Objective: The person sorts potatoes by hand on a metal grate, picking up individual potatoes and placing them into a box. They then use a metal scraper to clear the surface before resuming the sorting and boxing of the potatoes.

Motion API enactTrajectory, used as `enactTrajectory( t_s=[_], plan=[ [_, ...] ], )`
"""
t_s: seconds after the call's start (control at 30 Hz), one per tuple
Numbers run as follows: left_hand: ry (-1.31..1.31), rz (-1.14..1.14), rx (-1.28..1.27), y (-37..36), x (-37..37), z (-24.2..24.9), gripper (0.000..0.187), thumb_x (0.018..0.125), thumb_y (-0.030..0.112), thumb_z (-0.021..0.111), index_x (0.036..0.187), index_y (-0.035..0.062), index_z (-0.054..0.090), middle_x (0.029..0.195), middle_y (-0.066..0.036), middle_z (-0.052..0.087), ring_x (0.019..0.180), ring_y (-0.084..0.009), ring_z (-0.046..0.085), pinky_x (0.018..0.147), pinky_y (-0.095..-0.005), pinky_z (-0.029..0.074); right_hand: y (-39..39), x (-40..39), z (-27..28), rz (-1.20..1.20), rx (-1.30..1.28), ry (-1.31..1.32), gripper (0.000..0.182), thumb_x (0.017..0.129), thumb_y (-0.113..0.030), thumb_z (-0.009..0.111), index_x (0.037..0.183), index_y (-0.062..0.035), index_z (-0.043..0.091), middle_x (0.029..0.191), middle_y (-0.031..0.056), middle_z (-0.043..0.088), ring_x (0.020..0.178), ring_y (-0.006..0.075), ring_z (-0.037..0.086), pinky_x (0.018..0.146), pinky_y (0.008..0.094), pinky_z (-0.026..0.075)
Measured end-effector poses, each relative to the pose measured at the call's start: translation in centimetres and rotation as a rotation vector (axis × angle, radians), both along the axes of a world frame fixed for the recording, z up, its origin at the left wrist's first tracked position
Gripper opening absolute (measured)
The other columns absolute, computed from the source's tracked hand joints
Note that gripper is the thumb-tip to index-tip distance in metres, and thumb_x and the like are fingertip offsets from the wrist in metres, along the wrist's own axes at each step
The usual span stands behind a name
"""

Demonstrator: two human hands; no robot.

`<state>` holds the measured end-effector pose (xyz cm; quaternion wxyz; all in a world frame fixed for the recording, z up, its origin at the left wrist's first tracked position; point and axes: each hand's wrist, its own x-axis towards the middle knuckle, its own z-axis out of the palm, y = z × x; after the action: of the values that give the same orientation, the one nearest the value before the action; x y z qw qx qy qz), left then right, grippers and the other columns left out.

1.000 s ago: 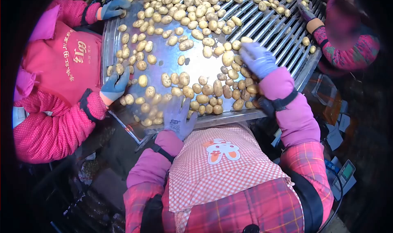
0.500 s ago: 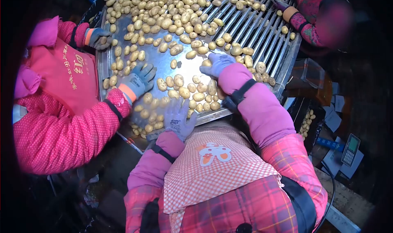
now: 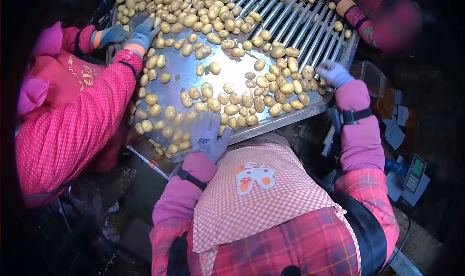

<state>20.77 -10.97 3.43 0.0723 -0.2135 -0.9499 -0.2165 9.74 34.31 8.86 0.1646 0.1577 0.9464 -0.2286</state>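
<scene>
My left hand (image 3: 209,136), in a pale lavender glove, rests with fingers stretched out at the table's near edge, beside loose potatoes (image 3: 170,113). At the right rim my right hand (image 3: 334,73), gloved alike, has its fingers partly bent and apart, next to a cluster of potatoes (image 3: 286,88); no potato shows in its grasp. Under the potatoes lies a shiny metal table (image 3: 169,89). Part of what lies under my right fingers is hidden.
A heap of potatoes (image 3: 193,9) covers the far side. Metal rollers (image 3: 290,26) adjoin the sheet. A co-worker's gloved hands (image 3: 141,33) work at the left; another person's sleeve (image 3: 356,18) reaches in at far right. A keypad device (image 3: 415,173) lies low on the right.
My right hand has moved right from mid-table to the rim, and more potatoes now lie near the front right. My left hand stays put. The co-worker's nearer hand has moved up and left.
</scene>
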Motion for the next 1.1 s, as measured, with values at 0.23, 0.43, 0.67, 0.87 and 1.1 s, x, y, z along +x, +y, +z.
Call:
enactTrajectory(
  t_s=[0.23,0.43,0.67,0.87,1.1],
  plan=[
    [0.005,0.008,-0.024,0.2,0.1,0.4,0.049,0.079,0.027,0.068,0.121,0.0042,0.059,0.125,-0.02,0.055,0.117,-0.0424,0.05,0.099,-0.0536,0.038,-3.5,-0.2,-1.1,0.115,0.116,-0.043,0.074,0.074,-0.057,0.063,0.132,-0.0113,0.054,0.114,0.0227,0.065,0.11,0.0364,0.061,0.093,0.0424,0.048],
    [0.002,-0.021,-0.048,0.5,0.0,0.7,0.048,0.08,0.028,0.066,0.119,0.0014,0.057,0.123,-0.023,0.055,0.115,-0.0431,0.05,0.095,-0.0537,0.039,-4.5,-3.1,-1.0,0.248,0.118,-0.108,0.073,0.072,-0.051,0.069,0.129,-0.0095,0.054,0.115,0.0211,0.064,0.108,0.0364,0.061,0.093,0.0415,0.047],
    [-0.012,-0.034,-0.108,0.5,0.0,0.3,0.049,0.082,0.028,0.065,0.125,0.0051,0.057,0.128,-0.02,0.053,0.121,-0.0422,0.047,0.101,-0.053,0.036,-1.0,3.0,-3.0,-0.216,-0.776,0.497,0.05,0.08,-0.027,0.071,0.123,-0.0073,0.056,0.108,0.0096,0.063,0.088,0.0184,0.063,0.073,0.0312,0.052],
    [-0.042,-0.049,-0.121,0.5,-0.2,0.4,0.048,0.083,0.027,0.065,0.125,0.0053,0.057,0.127,-0.02,0.055,0.119,-0.0421,0.049,0.101,-0.052,0.037,9.3,18.6,-2.3,-0.945,-1.394,0.742,0.032,0.089,-0.019,0.063,0.119,-0.0086,0.057,0.105,0.0039,0.062,0.074,0.0104,0.059,0.059,0.0216,0.047],
    [-0.109,-0.372,0.091,7.6,-3.5,6.1,0.038,0.077,0.017,0.064,0.111,0.0008,0.059,0.111,-0.02,0.056,0.102,-0.0398,0.054,0.089,-0.0472,0.043,23.8,30.6,-10.0,-0.907,-0.21,0.67,0.052,0.087,-0.013,0.069,0.133,-0.0064,0.045,0.122,0.0146,0.058,0.107,0.0237,0.061,0.086,0.035,0.051]
  ],
)
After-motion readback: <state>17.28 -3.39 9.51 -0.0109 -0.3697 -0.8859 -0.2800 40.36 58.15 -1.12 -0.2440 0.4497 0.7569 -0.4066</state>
